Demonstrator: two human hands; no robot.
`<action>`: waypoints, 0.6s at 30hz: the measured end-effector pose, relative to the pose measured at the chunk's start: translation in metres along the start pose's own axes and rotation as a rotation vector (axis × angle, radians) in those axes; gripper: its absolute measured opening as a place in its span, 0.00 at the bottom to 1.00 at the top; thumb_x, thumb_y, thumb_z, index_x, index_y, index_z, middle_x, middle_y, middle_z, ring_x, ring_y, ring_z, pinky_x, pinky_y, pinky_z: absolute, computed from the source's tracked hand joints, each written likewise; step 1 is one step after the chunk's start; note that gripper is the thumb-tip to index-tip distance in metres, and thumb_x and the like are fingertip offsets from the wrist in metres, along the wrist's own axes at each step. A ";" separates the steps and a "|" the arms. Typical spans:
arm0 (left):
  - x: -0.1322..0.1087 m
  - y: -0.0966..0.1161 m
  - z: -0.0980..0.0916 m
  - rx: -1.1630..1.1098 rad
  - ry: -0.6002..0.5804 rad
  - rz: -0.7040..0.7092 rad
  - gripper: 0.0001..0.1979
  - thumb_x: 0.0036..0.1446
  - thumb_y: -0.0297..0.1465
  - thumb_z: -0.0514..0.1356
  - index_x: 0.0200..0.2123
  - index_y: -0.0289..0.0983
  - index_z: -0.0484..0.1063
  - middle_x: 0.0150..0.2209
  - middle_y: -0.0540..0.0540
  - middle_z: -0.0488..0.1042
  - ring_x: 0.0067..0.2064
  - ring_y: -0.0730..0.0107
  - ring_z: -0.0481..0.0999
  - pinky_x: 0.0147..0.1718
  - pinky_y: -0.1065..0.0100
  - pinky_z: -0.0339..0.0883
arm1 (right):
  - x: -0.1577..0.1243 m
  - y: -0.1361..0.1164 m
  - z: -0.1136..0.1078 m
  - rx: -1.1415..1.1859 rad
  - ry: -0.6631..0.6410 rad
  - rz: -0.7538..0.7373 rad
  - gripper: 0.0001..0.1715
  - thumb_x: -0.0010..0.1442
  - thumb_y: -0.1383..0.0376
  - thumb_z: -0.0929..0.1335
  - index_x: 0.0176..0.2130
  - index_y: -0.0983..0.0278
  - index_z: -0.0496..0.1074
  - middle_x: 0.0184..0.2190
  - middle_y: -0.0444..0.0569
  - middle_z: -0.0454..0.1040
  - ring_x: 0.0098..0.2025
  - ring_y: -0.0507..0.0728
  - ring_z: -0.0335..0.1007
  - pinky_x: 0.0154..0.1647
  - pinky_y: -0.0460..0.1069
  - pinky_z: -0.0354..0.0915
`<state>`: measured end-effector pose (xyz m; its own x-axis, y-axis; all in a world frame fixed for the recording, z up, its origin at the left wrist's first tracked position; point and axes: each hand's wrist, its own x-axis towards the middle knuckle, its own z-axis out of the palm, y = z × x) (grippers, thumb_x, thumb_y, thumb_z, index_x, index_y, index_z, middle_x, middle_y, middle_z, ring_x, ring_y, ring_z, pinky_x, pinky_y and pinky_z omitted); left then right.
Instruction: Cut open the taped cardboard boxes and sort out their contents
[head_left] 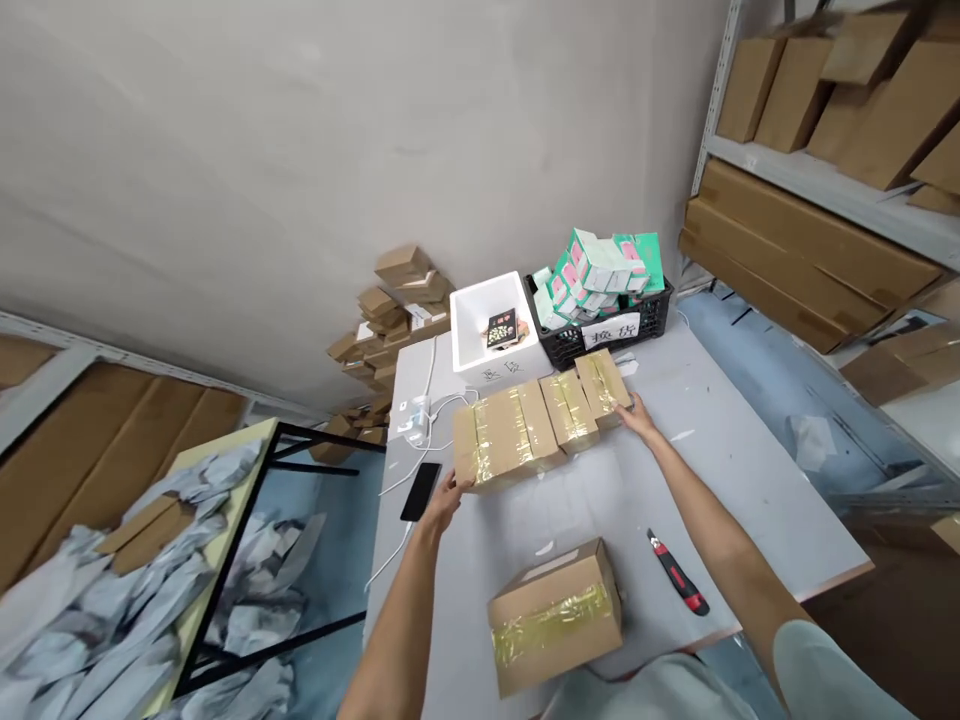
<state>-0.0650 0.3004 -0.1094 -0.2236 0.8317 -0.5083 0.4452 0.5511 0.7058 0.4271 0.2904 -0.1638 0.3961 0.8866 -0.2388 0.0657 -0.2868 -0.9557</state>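
A row of three taped cardboard boxes [540, 418] lies across the middle of the white table [750, 470]. My left hand [444, 500] presses against the left end of the row, at the largest box [499, 440]. My right hand [637, 412] rests against the right end, at the smallest box [604, 382]. Both hands have their fingers laid flat against the cardboard. Another taped box [556, 614] sits close to me near the front edge.
A red and black utility knife [679, 574] lies right of the near box. A black phone [421, 490] with white cables sits at the table's left edge. A white foam bin [487, 322] and a black crate of green cartons [600, 290] stand at the back. Shelves of cardboard line the right.
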 end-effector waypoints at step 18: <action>-0.048 0.057 0.112 0.033 -0.165 0.104 0.50 0.41 0.45 0.86 0.65 0.34 0.77 0.48 0.35 0.89 0.57 0.41 0.88 0.63 0.50 0.78 | 0.018 0.062 -0.133 0.162 0.145 0.202 0.57 0.65 0.50 0.72 0.83 0.63 0.56 0.68 0.65 0.79 0.39 0.62 0.88 0.38 0.54 0.82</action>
<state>0.0680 0.2845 -0.1002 -0.0307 0.8601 -0.5092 0.4876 0.4576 0.7435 0.5599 0.2402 -0.2040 0.5138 0.7529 -0.4113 -0.1703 -0.3804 -0.9090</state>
